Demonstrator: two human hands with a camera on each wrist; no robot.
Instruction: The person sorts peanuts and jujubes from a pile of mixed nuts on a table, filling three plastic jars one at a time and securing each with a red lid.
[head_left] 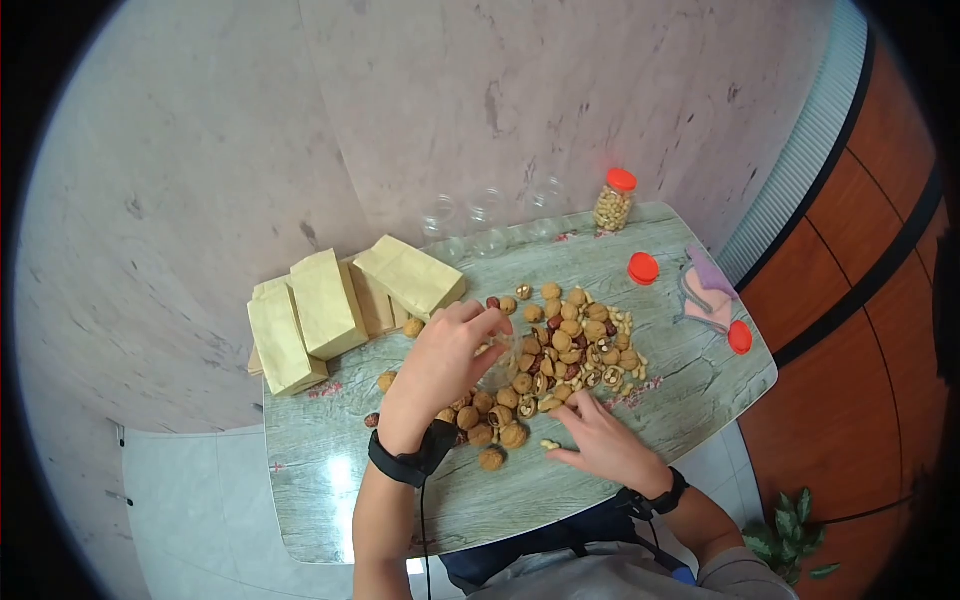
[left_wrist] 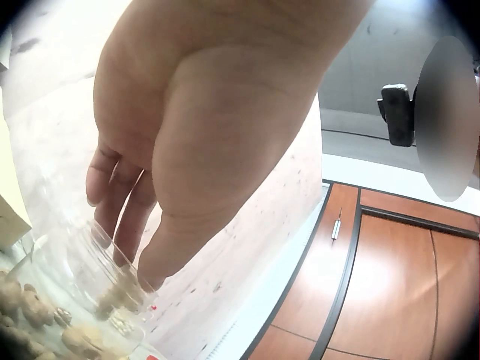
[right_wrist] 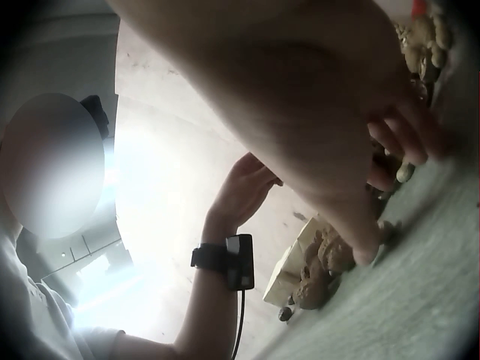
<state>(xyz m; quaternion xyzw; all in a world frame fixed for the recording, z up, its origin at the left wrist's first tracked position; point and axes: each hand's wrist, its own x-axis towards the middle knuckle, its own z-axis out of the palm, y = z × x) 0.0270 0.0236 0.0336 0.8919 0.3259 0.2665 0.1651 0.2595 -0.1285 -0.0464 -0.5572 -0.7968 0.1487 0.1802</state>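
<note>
My left hand (head_left: 452,352) grips a clear plastic jar (head_left: 498,372) by its rim, thumb on one side and fingers on the other. In the left wrist view the jar (left_wrist: 75,277) tilts over the nuts. A mixed pile of walnuts (head_left: 513,435), peanuts (head_left: 640,372) and dark red dates (head_left: 573,371) spreads around it. My right hand (head_left: 605,446) is low over the table at the pile's near edge, thumb and fingers apart. A single peanut (head_left: 550,444) lies by its thumb. In the right wrist view the right fingers (right_wrist: 409,135) reach down beside the nuts.
Yellow paper bags (head_left: 330,303) stand at the left back. Several empty clear jars (head_left: 487,212) line the back edge, beside a peanut-filled jar (head_left: 613,205) with a red lid. Loose red lids (head_left: 643,268) and folded cloths (head_left: 708,295) lie on the right of the table (head_left: 690,375).
</note>
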